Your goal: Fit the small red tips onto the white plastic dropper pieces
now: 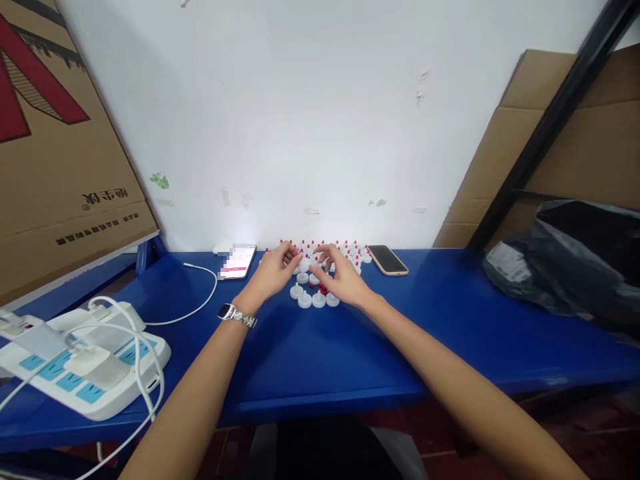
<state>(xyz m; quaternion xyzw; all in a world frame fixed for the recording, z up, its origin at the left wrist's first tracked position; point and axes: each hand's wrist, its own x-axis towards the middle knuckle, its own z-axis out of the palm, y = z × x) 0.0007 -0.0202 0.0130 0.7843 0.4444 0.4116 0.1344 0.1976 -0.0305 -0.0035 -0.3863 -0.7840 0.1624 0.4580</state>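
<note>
Both my arms reach out over a blue table toward the white wall. My left hand, with a watch on the wrist, hovers over a cluster of several small white round caps with red tips. Its fingers are curled around one white cap. My right hand is just beside it, fingers bent over the same cluster and touching that piece. A row of white caps lies in front of my hands, with a few red bits among them.
A lit phone on a white cable lies left of the caps, and a dark phone to their right. A white power strip with plugs sits at front left. Cardboard boxes lean at both sides; a grey plastic bag rests at right.
</note>
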